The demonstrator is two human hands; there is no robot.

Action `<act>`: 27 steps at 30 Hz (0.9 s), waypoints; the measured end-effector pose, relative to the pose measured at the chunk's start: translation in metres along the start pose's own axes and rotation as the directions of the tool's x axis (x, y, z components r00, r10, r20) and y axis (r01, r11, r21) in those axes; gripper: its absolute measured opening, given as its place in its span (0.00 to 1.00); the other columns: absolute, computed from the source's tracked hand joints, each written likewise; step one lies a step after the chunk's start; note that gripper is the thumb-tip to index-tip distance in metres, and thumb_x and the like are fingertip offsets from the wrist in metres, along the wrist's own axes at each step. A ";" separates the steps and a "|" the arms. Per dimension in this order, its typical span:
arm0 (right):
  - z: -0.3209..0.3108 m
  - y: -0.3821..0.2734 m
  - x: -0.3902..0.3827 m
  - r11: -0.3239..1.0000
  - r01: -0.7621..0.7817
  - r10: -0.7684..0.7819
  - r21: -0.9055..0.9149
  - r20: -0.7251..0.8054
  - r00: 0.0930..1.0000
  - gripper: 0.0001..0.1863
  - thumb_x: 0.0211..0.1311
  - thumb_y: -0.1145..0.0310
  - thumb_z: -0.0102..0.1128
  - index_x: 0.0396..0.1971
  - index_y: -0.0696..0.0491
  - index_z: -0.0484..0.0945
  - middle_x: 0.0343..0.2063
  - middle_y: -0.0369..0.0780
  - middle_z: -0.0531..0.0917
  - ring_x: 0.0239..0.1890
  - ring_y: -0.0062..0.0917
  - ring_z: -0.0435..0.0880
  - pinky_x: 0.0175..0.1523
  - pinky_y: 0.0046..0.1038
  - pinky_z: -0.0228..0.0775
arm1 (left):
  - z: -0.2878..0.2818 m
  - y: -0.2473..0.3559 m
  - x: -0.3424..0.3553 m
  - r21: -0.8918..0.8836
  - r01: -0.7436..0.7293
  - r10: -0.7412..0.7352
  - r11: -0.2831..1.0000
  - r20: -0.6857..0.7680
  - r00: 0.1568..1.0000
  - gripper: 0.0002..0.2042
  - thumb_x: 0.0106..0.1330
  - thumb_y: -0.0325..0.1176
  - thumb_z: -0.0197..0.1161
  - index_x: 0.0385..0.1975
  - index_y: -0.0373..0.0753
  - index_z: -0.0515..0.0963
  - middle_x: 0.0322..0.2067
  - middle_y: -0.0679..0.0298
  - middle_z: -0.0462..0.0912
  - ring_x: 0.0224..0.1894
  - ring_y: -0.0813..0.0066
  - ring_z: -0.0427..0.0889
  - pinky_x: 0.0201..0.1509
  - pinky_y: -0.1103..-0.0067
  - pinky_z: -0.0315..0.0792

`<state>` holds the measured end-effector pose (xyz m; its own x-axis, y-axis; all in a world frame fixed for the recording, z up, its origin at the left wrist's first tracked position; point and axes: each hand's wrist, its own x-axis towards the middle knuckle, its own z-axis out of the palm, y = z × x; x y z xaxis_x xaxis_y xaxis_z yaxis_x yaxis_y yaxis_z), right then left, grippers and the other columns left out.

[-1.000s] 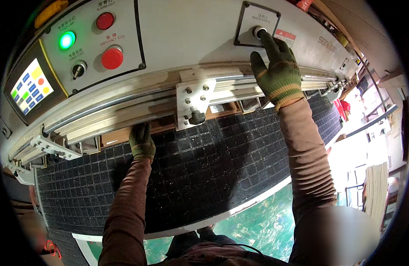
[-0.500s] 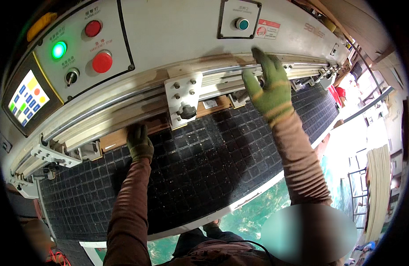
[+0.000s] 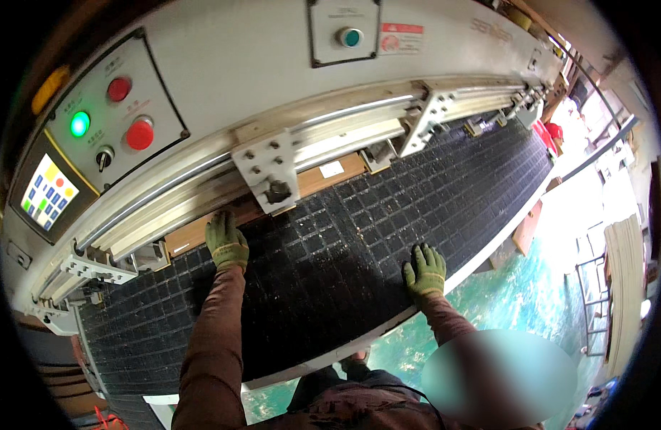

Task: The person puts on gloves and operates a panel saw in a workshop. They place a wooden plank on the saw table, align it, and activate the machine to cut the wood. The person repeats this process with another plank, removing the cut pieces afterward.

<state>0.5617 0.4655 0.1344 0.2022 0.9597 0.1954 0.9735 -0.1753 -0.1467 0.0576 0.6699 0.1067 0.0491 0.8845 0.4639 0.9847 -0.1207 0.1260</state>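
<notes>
by the look of it, the step in hand is steadying the brown board (image 3: 190,234), which lies along the far edge of the black belt (image 3: 323,272) and shows on both sides of the middle white bracket (image 3: 264,172), perhaps as one piece. left of that bracket your left hand (image 3: 227,242) is at the board, fingers close together, though i cannot tell whether they grip it; right of it and nearer you, your right hand (image 3: 425,271) rests empty, fingers slightly apart. the next move seems to call for a straight board and left fingers clear of the bracket.
</notes>
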 end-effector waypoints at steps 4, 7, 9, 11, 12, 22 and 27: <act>0.001 0.010 -0.003 1.000 -0.014 0.014 0.013 -0.038 0.999 0.35 0.67 0.45 0.60 0.68 0.51 0.77 0.68 0.49 0.77 0.72 0.50 0.71 0.77 0.53 0.56 | -0.023 0.024 -0.017 -0.057 -0.060 0.048 0.997 -0.181 0.982 0.30 0.64 0.30 0.67 0.69 0.35 0.74 0.68 0.44 0.75 0.71 0.42 0.71 0.77 0.50 0.62; -0.001 0.009 -0.002 0.997 -0.003 0.009 0.083 -0.074 0.997 0.34 0.67 0.46 0.60 0.67 0.51 0.78 0.68 0.48 0.78 0.71 0.47 0.72 0.77 0.52 0.57 | -0.033 0.027 -0.071 -0.006 -0.066 0.065 0.998 -0.087 0.994 0.29 0.68 0.32 0.67 0.70 0.32 0.73 0.66 0.43 0.76 0.72 0.40 0.71 0.78 0.50 0.61; -0.012 0.002 -0.002 0.997 -0.023 0.030 0.073 -0.084 0.996 0.33 0.68 0.46 0.59 0.67 0.50 0.78 0.68 0.48 0.77 0.72 0.46 0.72 0.77 0.51 0.56 | -0.046 0.015 -0.122 0.022 -0.017 0.015 1.000 0.069 0.998 0.29 0.72 0.37 0.64 0.70 0.32 0.72 0.67 0.42 0.76 0.73 0.39 0.70 0.78 0.49 0.59; -0.013 0.002 -0.002 0.994 -0.040 0.046 0.105 -0.054 0.997 0.34 0.68 0.46 0.59 0.68 0.50 0.77 0.69 0.47 0.76 0.73 0.46 0.70 0.78 0.51 0.54 | -0.066 0.015 -0.166 0.038 -0.024 0.016 0.999 0.198 0.980 0.29 0.75 0.43 0.59 0.70 0.31 0.72 0.70 0.41 0.73 0.74 0.38 0.68 0.79 0.48 0.56; -0.015 0.005 -0.004 0.992 -0.053 0.057 0.111 -0.039 0.998 0.34 0.69 0.46 0.59 0.69 0.50 0.76 0.70 0.47 0.76 0.74 0.46 0.70 0.79 0.51 0.54 | -0.087 0.026 -0.183 0.043 -0.026 0.013 0.999 0.281 0.960 0.30 0.77 0.46 0.57 0.71 0.31 0.72 0.72 0.41 0.71 0.75 0.38 0.66 0.80 0.48 0.54; -0.002 0.015 -0.007 0.991 -0.056 0.065 0.118 -0.074 0.995 0.34 0.68 0.45 0.59 0.68 0.48 0.77 0.70 0.47 0.76 0.73 0.47 0.70 0.79 0.52 0.54 | -0.165 0.008 -0.294 0.239 0.541 -0.589 0.806 0.247 0.769 0.38 0.76 0.58 0.55 0.77 0.35 0.63 0.77 0.46 0.63 0.80 0.44 0.58 0.83 0.52 0.48; 0.007 0.020 -0.004 0.997 -0.048 0.050 0.058 -0.048 0.998 0.34 0.70 0.44 0.55 0.69 0.50 0.76 0.71 0.46 0.75 0.74 0.46 0.69 0.80 0.51 0.51 | -0.155 0.010 -0.293 0.309 0.646 -0.709 0.698 0.169 0.685 0.39 0.75 0.62 0.54 0.76 0.39 0.65 0.77 0.52 0.66 0.80 0.46 0.59 0.83 0.53 0.48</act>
<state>0.5796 0.4594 0.1242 0.2559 0.9380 0.2340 0.9549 -0.2076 -0.2123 0.0275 0.3395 0.1077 -0.6363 0.7673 0.0800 0.7704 0.6268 0.1166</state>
